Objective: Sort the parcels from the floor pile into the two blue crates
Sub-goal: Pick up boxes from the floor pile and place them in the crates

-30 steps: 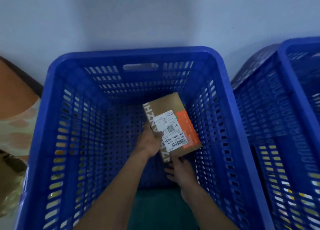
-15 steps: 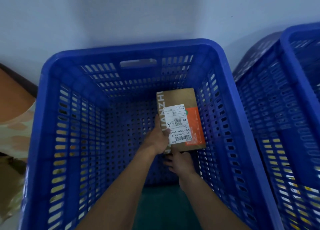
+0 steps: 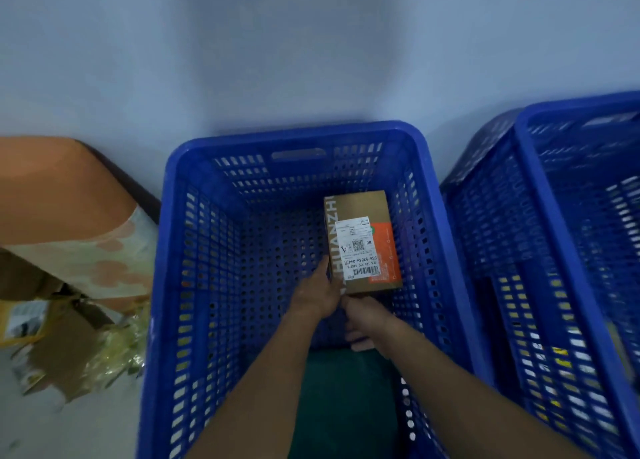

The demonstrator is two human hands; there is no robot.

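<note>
A brown cardboard parcel with a white shipping label and an orange panel lies flat low inside the nearer blue crate, close to its right wall. My left hand holds the parcel's near left corner, fingers running along its left side. Just below the parcel's near edge is my right hand, its fingers loosely curled with nothing in them. The second blue crate stands to the right, partly out of frame.
A pale wall rises right behind both crates. On the floor to the left lie an orange-brown parcel, a patterned bag and flattened cardboard. Something dark green shows between my forearms at the crate's near end.
The parcel went from tilted to flat and settled deeper against the crate's right side. My right hand slid back from under its near edge. The view pulled back and up.
</note>
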